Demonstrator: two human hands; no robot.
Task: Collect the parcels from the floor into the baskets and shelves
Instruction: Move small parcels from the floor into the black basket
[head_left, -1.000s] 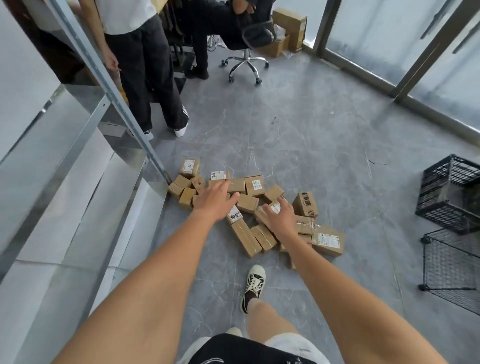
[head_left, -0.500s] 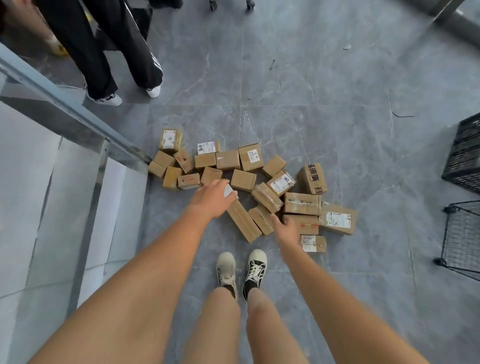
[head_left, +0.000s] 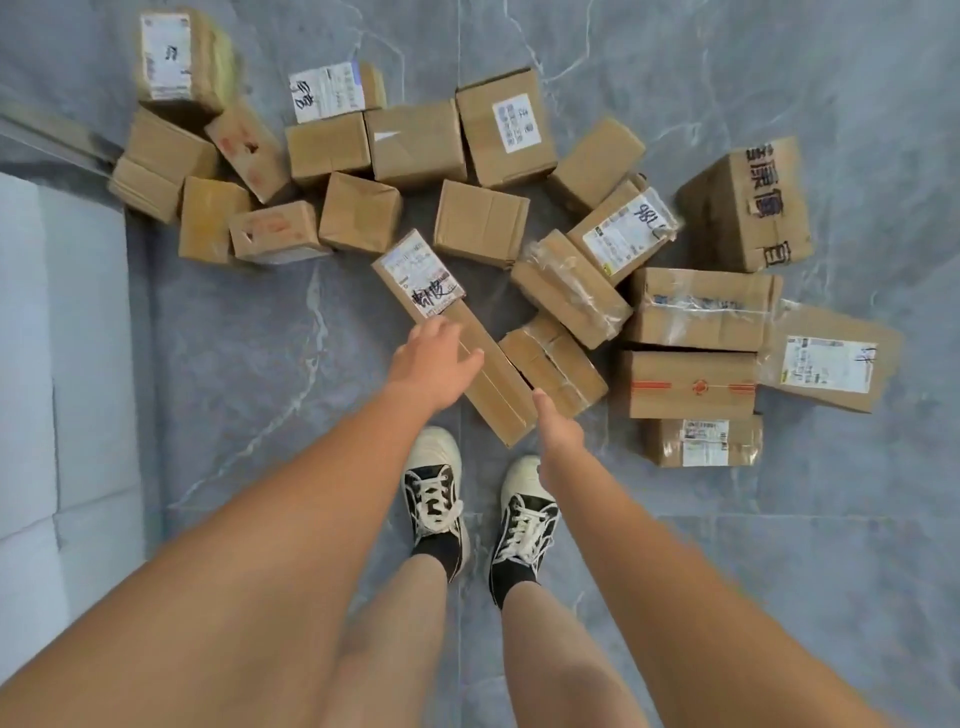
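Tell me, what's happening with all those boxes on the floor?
A person is bending over a pile of cardboard boxes on the grey floor. Both hands are reaching for the long box nearest their shoes. The left hand is open over it and the right hand is beside its end. Nothing has been lifted yet.

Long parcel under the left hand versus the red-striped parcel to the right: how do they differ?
The long parcel is narrow and lies diagonally; the red-striped parcel is broader and lies square to the frame. The long parcel carries a white label with black handwriting at its far end; the red-striped parcel shows a red band with a round mark. The left hand is over the long parcel; no hand is near the red-striped parcel. Both are brown cardboard on the grey floor.
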